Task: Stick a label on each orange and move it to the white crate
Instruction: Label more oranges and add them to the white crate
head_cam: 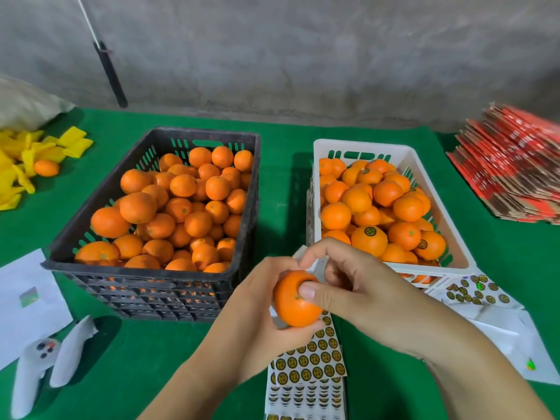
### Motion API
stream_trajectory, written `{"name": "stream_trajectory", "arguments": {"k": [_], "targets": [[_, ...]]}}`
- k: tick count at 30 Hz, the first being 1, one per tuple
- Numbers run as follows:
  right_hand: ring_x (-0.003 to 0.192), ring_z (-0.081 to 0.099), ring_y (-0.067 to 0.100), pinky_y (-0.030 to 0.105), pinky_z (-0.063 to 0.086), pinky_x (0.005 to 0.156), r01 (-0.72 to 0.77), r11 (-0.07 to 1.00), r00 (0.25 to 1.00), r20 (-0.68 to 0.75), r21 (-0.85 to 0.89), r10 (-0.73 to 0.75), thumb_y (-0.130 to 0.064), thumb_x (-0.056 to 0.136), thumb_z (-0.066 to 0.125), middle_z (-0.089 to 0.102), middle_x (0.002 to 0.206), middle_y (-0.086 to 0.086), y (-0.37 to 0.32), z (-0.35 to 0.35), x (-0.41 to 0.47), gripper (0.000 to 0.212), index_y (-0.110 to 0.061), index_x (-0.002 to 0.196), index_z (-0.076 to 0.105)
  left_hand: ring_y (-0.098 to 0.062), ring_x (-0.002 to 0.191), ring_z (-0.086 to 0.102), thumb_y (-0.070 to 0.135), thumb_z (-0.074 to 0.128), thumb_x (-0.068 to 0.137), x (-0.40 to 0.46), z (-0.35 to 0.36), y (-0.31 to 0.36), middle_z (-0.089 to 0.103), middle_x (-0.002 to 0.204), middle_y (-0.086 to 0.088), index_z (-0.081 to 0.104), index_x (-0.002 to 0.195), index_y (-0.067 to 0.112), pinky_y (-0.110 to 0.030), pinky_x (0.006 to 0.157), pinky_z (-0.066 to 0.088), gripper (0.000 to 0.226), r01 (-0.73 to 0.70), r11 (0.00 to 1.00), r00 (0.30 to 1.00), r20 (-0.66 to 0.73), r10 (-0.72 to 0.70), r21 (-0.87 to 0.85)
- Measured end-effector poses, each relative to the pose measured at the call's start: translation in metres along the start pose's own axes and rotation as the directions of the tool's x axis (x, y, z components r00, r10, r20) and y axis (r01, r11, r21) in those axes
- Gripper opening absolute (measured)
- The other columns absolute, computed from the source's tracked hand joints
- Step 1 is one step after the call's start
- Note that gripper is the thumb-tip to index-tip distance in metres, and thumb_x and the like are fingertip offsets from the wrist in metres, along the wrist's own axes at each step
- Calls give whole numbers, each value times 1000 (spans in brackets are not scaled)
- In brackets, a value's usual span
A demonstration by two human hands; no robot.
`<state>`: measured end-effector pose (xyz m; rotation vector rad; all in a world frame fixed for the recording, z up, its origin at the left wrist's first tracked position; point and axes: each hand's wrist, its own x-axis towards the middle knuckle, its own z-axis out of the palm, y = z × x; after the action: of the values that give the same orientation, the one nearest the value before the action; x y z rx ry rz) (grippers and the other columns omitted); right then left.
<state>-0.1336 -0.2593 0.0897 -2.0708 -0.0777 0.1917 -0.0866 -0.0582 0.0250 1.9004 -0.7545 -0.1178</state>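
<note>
While the left hand (257, 301) cups the orange (295, 300) at six o'clock and the right hand (342, 286) thumbs its label down — half-pressed, it may peel; white crate (394, 147) at three o'clock.

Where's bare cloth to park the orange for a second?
Bare green strip between the black crate and white crate, and the patch in front of the black crate. Label sheets crowd the cloth under the hands.
</note>
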Motion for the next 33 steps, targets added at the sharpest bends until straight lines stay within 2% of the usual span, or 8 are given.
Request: {"name": "stream_trajectory", "arguments": {"k": [5, 9, 15, 19, 22, 25, 29, 33], "targets": [[85, 77, 21, 31, 61, 68, -206, 908, 978, 99, 366, 182, -73, 79, 74, 74, 104, 6, 10, 17, -4, 51, -44, 117, 59, -11, 113, 65, 60, 85, 78, 1, 4, -5, 61, 122, 14, 51, 130, 38, -19, 88, 52, 65, -63, 997, 990, -126, 69, 51], [84, 76, 27, 36, 64, 72, -71, 772, 993, -25, 632, 112, -59, 74, 89, 76, 106, 5, 16, 29, -8, 58, -38, 123, 65, -20, 128, 56, 51, 85, 83, 7, -1, -11, 50, 136, 10, 45, 149, 40, -23, 102, 47, 78, -158, 986, 984, -84, 154, -45], [66, 70, 18, 28, 58, 63, -88, 895, 961, -199, 438, 192, -56, 72, 79, 75, 88, 3, 29, 5, -8, 48, -45, 119, 74, -31, 124, 61, 48, 67, 97, 12, -13, -28, 63, 134, -4, 61, 140, 34, -57, 98, 54, 45, -29, 952, 968, -245, -49, -304], [62, 67, 18, 30, 57, 65, -155, 960, 947, -243, 233, 212, -63, 73, 81, 73, 76, 9, 33, -43, 15, 54, -45, 123, 72, -21, 116, 68, 33, 65, 98, 11, -8, -33, 67, 130, 5, 60, 135, 42, -46, 91, 59, 38, 64, 941, 968, -208, -139, -333], [92, 72, 21, 41, 60, 86, -3, 925, 864, -465, 380, 193, -44, 83, 84, 71, 122, 14, 32, -71, 48, 83, -34, 156, 45, -24, 123, 63, 27, 65, 99, 11, 0, -32, 63, 133, 4, 37, 154, 48, -40, 98, 55, 65, 68, 933, 986, -118, -116, -354], [151, 36, 14, 50, 39, 121, 3, 977, 751, -645, 214, 139, -50, 93, 75, 23, 174, -3, 32, -72, 62, 99, -41, 166, 9, -24, 126, 61, 31, 67, 99, 12, 1, -32, 62, 134, 3, 30, 158, 50, -35, 101, 55, 72, 105, 899, 992, -17, -123, -425], [141, 35, -19, 25, 38, 111, -37, 974, 949, -296, 226, 104, -88, 77, 61, 33, 160, -36, 49, -17, 40, 93, -58, 158, 26, -23, 136, 57, 26, 66, 102, 14, -9, -37, 59, 148, 4, 49, 151, 38, -42, 104, 53, 54, 113, 905, 991, 107, -76, -409], [127, 65, 13, 29, 53, 102, -33, 900, 998, -35, 435, 53, -55, 89, 66, 72, 133, -8, 66, 17, 22, 49, -36, 133, 70, -26, 117, 68, 17, 66, 102, 23, -23, -39, 69, 131, -1, 60, 140, 34, -36, 89, 60, 43, 157, 913, 982, 157, -104, -377]]}}
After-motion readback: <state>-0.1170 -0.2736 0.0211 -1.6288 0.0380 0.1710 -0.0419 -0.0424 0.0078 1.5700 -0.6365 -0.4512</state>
